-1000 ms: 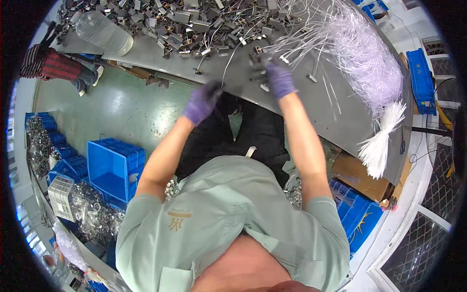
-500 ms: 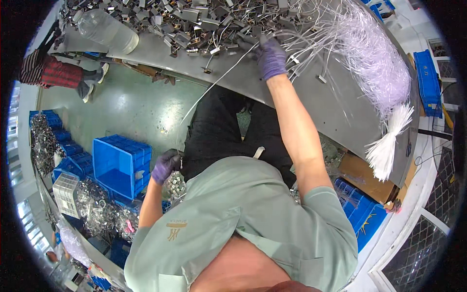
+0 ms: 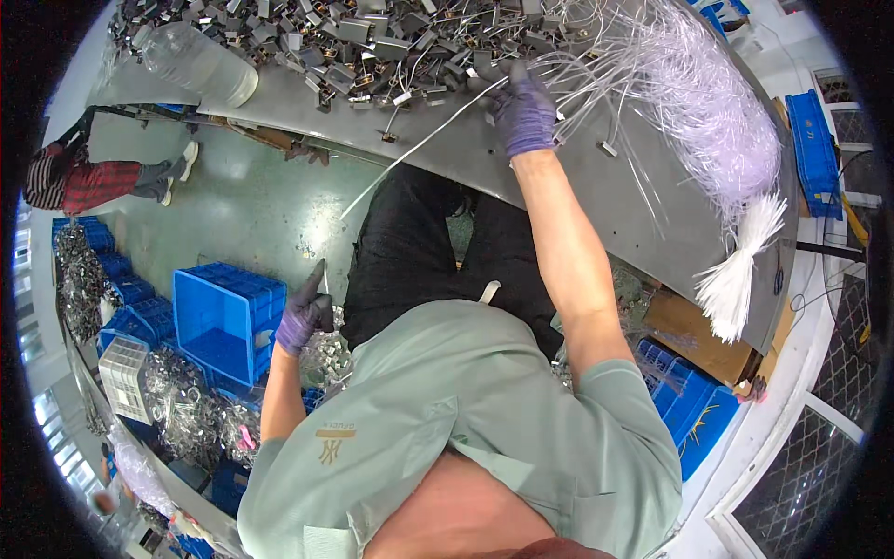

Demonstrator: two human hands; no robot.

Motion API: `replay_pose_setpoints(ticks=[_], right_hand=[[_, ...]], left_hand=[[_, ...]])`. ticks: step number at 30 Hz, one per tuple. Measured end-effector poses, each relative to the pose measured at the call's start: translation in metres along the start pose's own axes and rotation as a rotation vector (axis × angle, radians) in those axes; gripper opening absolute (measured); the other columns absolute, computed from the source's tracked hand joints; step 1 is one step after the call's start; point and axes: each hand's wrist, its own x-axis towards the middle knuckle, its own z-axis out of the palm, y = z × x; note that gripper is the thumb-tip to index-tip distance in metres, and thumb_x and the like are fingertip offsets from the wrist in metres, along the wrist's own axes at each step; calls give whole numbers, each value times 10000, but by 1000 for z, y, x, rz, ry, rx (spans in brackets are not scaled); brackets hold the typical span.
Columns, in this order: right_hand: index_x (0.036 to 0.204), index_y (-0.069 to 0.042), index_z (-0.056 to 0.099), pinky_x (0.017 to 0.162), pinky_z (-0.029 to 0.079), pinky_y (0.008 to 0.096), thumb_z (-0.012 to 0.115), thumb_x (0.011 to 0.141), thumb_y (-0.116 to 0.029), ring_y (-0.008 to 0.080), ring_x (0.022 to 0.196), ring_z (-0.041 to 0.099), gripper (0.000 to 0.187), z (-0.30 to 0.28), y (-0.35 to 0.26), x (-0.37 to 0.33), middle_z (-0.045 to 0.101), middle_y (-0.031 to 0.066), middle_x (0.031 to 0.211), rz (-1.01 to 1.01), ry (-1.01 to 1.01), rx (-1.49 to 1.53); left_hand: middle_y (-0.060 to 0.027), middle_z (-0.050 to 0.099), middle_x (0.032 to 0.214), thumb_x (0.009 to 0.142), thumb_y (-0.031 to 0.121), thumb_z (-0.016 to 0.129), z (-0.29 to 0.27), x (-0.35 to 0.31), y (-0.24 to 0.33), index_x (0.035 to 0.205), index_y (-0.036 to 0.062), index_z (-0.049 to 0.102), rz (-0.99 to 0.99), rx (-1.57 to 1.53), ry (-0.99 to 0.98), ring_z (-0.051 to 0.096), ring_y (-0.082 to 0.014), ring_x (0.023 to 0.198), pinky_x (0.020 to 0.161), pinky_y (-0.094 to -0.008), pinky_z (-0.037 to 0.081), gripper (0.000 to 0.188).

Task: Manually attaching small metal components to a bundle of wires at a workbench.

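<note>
My right hand [image 3: 523, 114], in a purple glove with dark fingertips, is closed at the edge of a heap of small dark-grey parts [image 3: 372, 30]. From its fingers a thin white wire [image 3: 414, 151] stretches down and left past the table edge, its free end hanging over the floor. My left hand [image 3: 304, 315], gloved alike, is low beside my left thigh. Its index finger points upward, away from the others, and nothing shows in its grasp. To the right of my right hand lies a bundle of clear and white wires [image 3: 712, 112] with a bunched white end.
A clear plastic bottle [image 3: 200, 65] lies at the table's left. Blue crates [image 3: 230, 321] and bagged metal parts [image 3: 182, 396] stand at my left. Another blue crate [image 3: 689, 401] is low at my right, beside cardboard [image 3: 694, 331]. A person [image 3: 93, 177] stands at the far left.
My left hand has moved slightly left and its index finger has stretched out. My right hand has drawn slightly nearer with the wire. The far person has shifted left in view.
</note>
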Motion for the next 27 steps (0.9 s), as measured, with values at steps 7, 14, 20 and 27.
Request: replay_pose_setpoints(ticks=[7,14,20,27], right_hand=[[1018,-12,550,552,498,313,577,870,-211,253,736,641,250,11,11,-26,645,143,863,107,-129,-415],[989,11,552,587,510,270,572,874,-298,209,731,654,330,10,-71,-27,617,154,844,-106,-55,-273],[963,49,547,506,499,292,617,826,-396,207,638,635,471,10,-22,-58,615,165,830,-237,-188,-918],[934,56,528,514,512,295,542,897,-226,226,584,629,285,-4,-25,-50,640,155,777,-164,-380,-792]], left_hand=[[-6,450,531,790,126,558,35,18,42,1391,76,314,22,-83,-211,414,-87,435,428,-234,337,651],[-26,589,814,751,224,620,59,37,77,1376,58,349,-11,-121,-265,439,-63,489,450,-213,358,700],[-12,531,680,792,219,628,81,63,108,1394,38,283,27,-242,-446,443,-78,486,455,-218,355,717],[-17,471,529,843,128,567,94,77,110,1362,41,353,68,-294,-456,452,-102,440,432,-231,355,568]])
